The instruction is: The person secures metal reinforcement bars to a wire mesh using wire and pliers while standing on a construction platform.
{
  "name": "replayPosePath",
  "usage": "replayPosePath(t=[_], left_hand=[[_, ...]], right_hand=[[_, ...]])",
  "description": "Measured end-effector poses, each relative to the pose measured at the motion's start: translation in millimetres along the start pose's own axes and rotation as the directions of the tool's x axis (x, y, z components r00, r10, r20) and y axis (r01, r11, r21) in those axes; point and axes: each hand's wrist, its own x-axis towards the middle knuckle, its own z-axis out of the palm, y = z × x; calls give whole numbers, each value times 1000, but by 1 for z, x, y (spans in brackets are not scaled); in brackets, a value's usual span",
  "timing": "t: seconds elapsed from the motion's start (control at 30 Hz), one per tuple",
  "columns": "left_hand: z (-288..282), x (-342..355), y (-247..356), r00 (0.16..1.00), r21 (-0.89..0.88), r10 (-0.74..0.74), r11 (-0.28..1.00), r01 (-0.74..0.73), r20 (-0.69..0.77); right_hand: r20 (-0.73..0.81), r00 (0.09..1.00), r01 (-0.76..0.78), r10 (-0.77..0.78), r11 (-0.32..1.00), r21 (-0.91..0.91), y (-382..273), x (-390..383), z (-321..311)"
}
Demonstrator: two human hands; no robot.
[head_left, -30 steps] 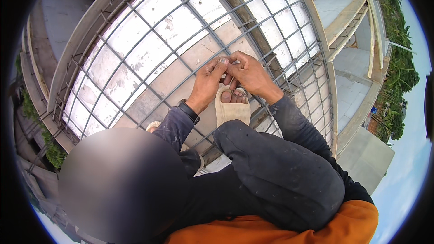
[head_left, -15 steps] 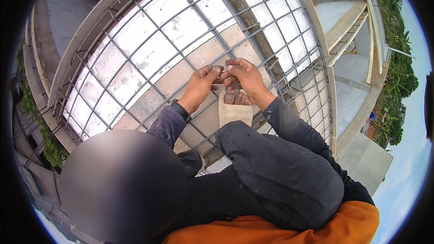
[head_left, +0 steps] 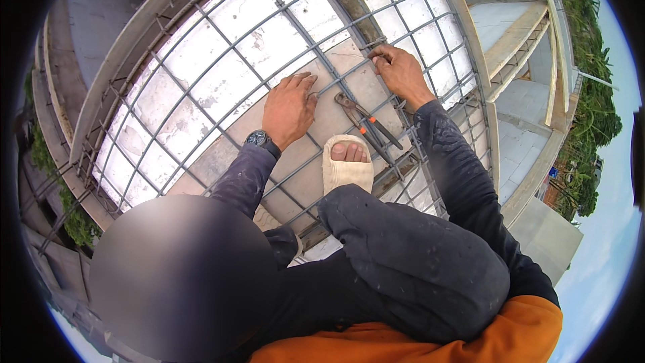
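My left hand lies over the steel rebar mesh, its fingers loosely bent and the thumb apart; nothing shows in it. To its right, my right hand is pinched near a crossing of the bars, with a thin wire faintly visible running left from the fingertips. A pair of pincers with black handles and orange bands rests on the mesh between the hands, jaws pointing away from me. Just nearer is my foot in a cream slide sandal.
Pale boards with flaking white patches lie under the mesh. A curved formwork edge bounds it at the left, another at the right. Past the right edge are lower grey slabs and green trees.
My hands have parted: the right moved right and away to the bars, the left slightly left. The wire loops beneath the right hand are gone from sight, and the pincers now show.
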Motion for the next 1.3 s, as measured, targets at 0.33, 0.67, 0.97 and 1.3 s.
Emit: replayPosePath(t=[0.33,0.67,0.97,1.3], left_hand=[[5,20,3,972,-143,-232,963,228,-15],[12,32,5,967,-71,-252,966,249,-35],[1,22,0,991,41,-128,991,130,-39],[8,17,9,981,-106,-191,977,186,-38]], right_hand=[[337,921,231,-196,971,-66,0,77,-26],[352,868,449,-351,858,-250,-12,92,-23],[253,920,357,-299,906,-229,-9,73,-36],[213,937,302,-278,949,-90,-3,72,-3]])
